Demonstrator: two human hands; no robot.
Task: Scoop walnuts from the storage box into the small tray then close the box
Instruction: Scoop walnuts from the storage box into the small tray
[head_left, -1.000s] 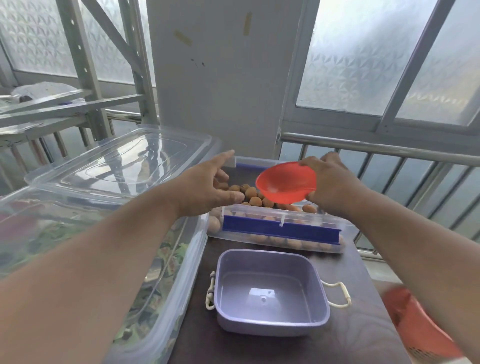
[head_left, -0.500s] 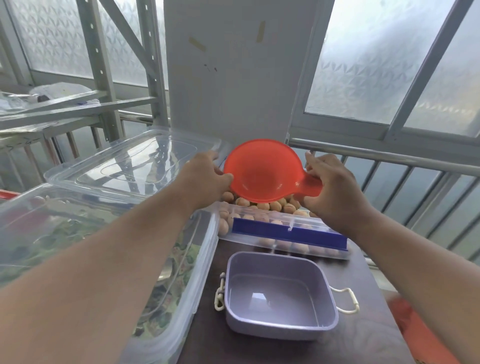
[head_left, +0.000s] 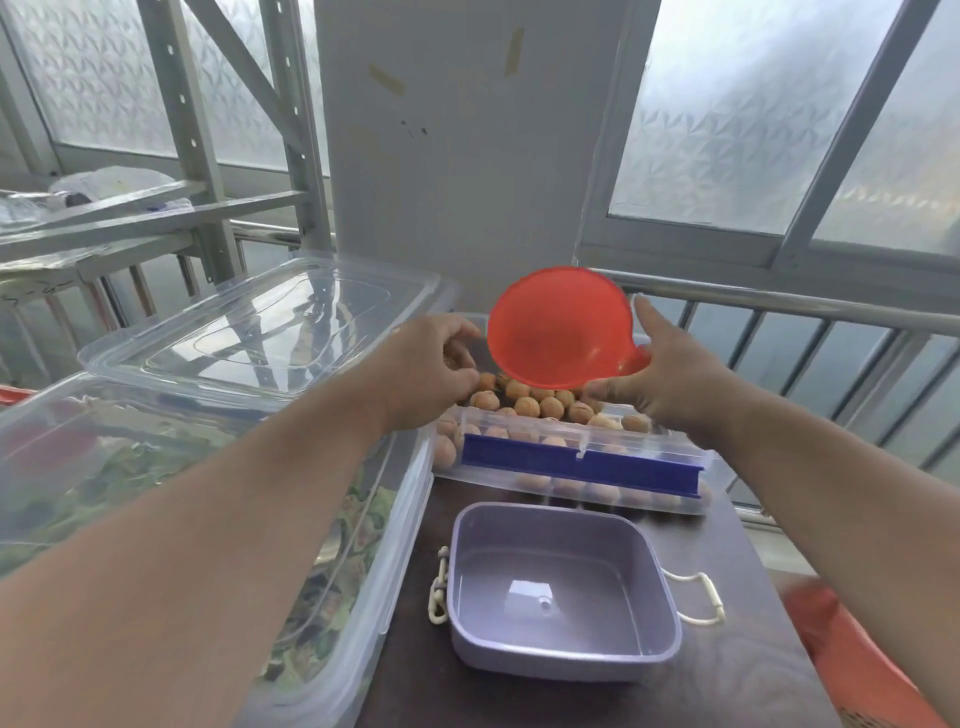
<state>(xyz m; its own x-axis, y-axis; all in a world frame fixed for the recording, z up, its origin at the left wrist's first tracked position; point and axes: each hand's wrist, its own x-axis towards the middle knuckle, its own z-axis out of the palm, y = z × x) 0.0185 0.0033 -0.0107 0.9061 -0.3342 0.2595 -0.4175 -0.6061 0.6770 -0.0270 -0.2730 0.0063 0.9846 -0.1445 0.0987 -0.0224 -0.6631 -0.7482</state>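
The red plastic scoop is hanging tilted above the open storage box, its bowl facing the camera and looking empty; the right hand is pinching its short handle between thumb and curled fingers, with the index finger sticking out straight, so the grip is looking light and the scoop could be twisting or slipping once it digs into the walnuts; a steep entry could be flicking nuts over the low near wall and onto the desk. The left hand is hovering half-curled at the box's left end, fingers bent over the nuts; whether it is gripping one I cannot tell; it is sitting close to the scoop's path and could be getting knocked. The lilac small tray is waiting empty, nearer the camera than the box and well below both hands, so any carry is crossing the blue latch bar; an overfilled scoop could be spilling there.
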